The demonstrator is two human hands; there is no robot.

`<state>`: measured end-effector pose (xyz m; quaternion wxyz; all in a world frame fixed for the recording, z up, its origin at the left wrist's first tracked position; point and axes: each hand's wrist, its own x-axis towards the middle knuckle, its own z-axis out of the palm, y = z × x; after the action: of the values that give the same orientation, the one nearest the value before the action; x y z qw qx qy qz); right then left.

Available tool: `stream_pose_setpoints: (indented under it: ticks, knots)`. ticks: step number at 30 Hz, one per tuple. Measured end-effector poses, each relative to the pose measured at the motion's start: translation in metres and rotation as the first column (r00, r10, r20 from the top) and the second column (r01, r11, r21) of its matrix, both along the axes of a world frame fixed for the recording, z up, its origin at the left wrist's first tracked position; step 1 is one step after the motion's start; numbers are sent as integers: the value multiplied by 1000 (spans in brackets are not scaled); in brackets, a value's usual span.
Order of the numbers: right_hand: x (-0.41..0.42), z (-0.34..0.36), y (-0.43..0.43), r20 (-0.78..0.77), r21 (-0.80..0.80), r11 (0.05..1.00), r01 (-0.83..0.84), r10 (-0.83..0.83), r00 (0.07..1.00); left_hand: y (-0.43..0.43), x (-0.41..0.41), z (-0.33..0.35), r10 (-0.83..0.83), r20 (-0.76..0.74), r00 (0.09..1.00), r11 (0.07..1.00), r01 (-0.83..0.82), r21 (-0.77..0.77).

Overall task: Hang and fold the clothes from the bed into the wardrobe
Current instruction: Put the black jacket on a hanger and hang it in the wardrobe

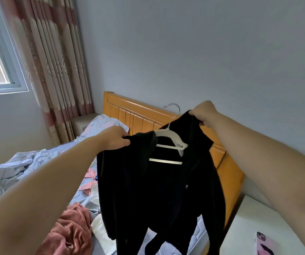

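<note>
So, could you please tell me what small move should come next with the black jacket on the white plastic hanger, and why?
Probably draw the shoulder pinched by the right hand down over the bare end of the white plastic hanger. The left hand grips the other shoulder of the black jacket, which seems to cover its end of the hanger, while the right side is lifted clear.

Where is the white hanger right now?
The white hanger is at centre of the head view, inside the neck of the black jacket, which the left hand and right hand hold up before the wooden headboard.
</note>
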<state>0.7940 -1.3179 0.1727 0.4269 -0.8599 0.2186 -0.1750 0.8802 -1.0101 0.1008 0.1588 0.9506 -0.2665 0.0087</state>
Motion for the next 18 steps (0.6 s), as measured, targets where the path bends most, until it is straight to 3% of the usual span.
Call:
stream_pose_setpoints:
  ticks: [3,5,7,9,11,15,18]
  knots:
    - [0,23,8,272,457,882,-112,-19,962,-6,-3,-1,-15,19,1000,997,14,74]
    - [-1,28,14,322,560,801,-212,26,946,-9,-2,-3,17,-22,1000,1000,-17,-7]
    - [-5,22,14,170,425,873,-240,183,968,-10,2,-4,63,-77,995,986,-74,-151]
    - [-8,9,5,-48,52,962,-267,269,962,-8,4,-3,97,-88,991,961,-117,-251]
    - [-10,-3,-6,-139,-206,926,-317,293,946,-4,6,-2,124,-97,988,941,-148,-305]
    - [-18,-15,-11,-287,-221,872,-438,371,883,2,7,0,143,-135,980,897,-186,-400]
    - [-21,-15,-5,-302,-397,776,-490,394,868,2,5,2,143,-104,984,893,-173,-414]
